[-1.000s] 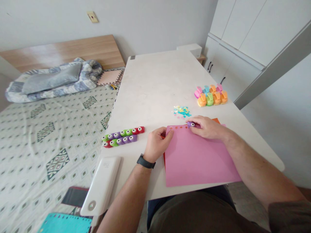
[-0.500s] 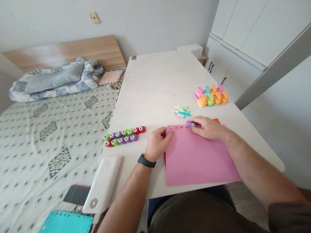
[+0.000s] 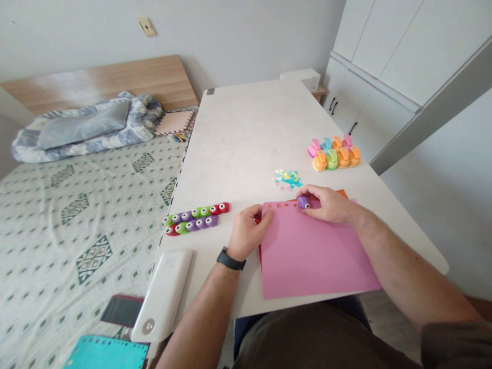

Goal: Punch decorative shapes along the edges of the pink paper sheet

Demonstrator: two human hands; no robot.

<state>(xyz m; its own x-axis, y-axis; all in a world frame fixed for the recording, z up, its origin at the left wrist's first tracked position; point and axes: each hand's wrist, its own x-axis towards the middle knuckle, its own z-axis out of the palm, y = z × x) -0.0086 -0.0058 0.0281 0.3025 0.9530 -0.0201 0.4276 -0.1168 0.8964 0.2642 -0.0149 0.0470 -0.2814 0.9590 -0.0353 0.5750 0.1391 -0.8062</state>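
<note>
A pink sheet of paper lies at the table's front, with several small shapes cut along its far edge. Orange paper shows beneath it. My left hand pinches the sheet's far left corner between thumb and fingers. Between the fingers of my right hand is a small purple craft punch, at the sheet's far edge just right of the cut row. A scatter of blue, yellow and pink paper confetti lies beyond the sheet.
Two rows of small green, purple and red punches stand left of my left hand. Larger colourful lever punches are grouped at the right. A white device sits at the table's left edge, near a phone on the bed.
The purple punch has turned in my right fingers, and more of its body now shows. My left hand still pinches the paper's corner.
</note>
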